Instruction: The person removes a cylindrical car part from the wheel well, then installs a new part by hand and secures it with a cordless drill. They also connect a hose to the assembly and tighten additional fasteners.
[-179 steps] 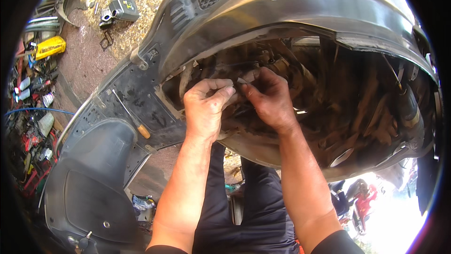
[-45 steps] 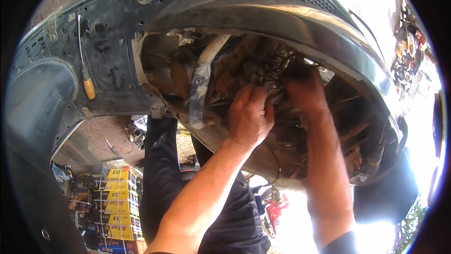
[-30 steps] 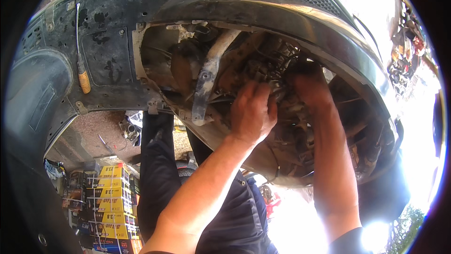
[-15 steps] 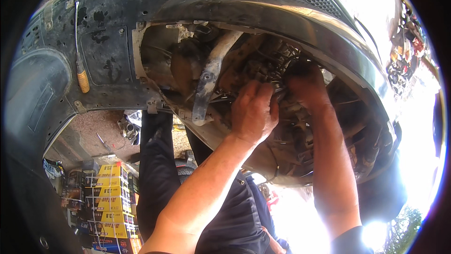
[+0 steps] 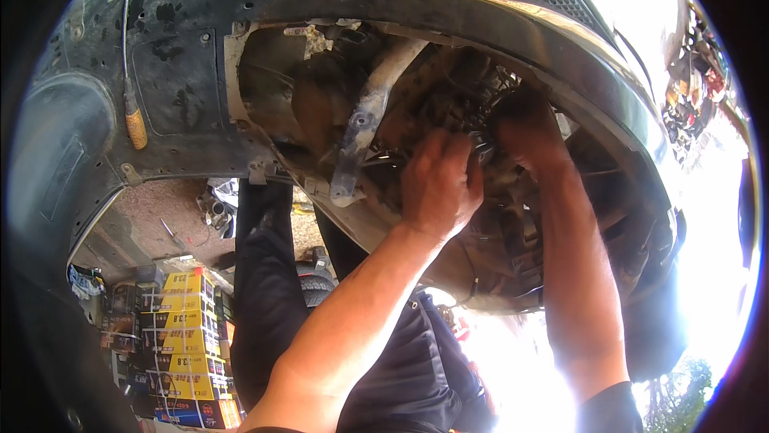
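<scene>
Both my hands reach into the cavity of a dark vehicle body, among grimy mechanical parts (image 5: 448,112). My left hand (image 5: 440,181) is closed, its fingers curled toward the parts and the thumb on the right side. What its fingertips hold is hidden. Just to the right and slightly deeper, my right hand (image 5: 525,128) is also closed, with its fingers bent in deep shadow. I cannot make out what is in it. A worn metal bracket (image 5: 360,128) slants across the opening, left of my left hand.
A screwdriver (image 5: 134,116) with a yellowish handle lies on the black plastic panel (image 5: 180,56) at the left. Strapped yellow-and-black boxes (image 5: 186,329) stand stacked at lower left. A metal part (image 5: 216,213) lies on the ground by my leg. Bright glare fills the right side.
The view has shifted slightly, so the panel and screwdriver sit a little higher. Both hands stay in the cavity, close together, with only small movement.
</scene>
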The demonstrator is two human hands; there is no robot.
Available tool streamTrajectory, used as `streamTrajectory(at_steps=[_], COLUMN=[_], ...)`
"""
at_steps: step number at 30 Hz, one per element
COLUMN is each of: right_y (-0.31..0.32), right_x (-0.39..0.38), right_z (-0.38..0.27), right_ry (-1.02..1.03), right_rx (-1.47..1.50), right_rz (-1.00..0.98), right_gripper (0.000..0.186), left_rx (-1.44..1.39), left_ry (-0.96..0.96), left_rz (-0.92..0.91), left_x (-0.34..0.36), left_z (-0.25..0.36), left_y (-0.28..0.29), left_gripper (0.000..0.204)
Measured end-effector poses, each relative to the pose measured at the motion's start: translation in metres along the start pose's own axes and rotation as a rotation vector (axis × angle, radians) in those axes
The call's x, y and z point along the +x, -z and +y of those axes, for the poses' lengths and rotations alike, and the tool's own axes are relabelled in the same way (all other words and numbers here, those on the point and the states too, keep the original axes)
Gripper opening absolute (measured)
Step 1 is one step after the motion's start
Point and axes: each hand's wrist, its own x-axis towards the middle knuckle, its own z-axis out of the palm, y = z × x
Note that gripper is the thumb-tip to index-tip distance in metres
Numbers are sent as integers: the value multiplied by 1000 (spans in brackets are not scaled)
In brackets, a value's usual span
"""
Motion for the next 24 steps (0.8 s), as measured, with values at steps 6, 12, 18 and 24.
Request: streamTrajectory(at_steps=[6, 12, 18, 24], right_y=[9, 12, 7, 8], right_x=[1, -8, 4, 10], right_z=[-7, -6, -4, -3], right_ry=[79, -71, 25, 164], right_rx=[-150, 23, -137, -258], right_rz=[-31, -48, -65, -110], right_gripper=[21, 23, 19, 21], left_rx=[23, 57, 68, -4], left_ry=[46, 27, 45, 42], left_rz=[-50, -51, -62, 4], left_x=[-1, -2, 1, -1], left_z=[-2, -1, 0, -2], left_y=[-2, -1, 0, -2], left_gripper=[18, 20, 18, 14])
